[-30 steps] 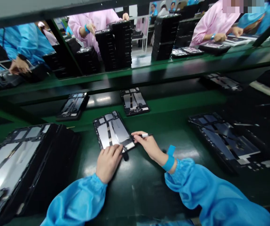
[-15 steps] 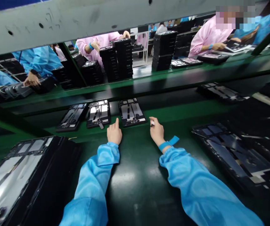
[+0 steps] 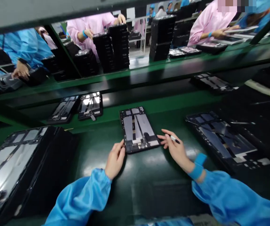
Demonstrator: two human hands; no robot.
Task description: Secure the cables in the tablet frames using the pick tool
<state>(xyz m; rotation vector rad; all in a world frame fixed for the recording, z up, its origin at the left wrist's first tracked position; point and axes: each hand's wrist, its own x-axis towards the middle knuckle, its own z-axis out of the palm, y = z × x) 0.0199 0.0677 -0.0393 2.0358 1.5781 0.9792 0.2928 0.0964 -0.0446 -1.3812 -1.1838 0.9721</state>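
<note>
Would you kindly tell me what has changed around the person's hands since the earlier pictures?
The tabbed panel that lay under the hands has been pushed away, and now sits in the far row. The next black-framed panel has come toward the person, between the left hand and the right hand, which still holds a white pen. The large panel on the left and the large panel on the right stayed put.

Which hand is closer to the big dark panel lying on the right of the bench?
The right hand, just left of that panel, not touching it; the left hand sits farther off, left of the middle panel.
</note>
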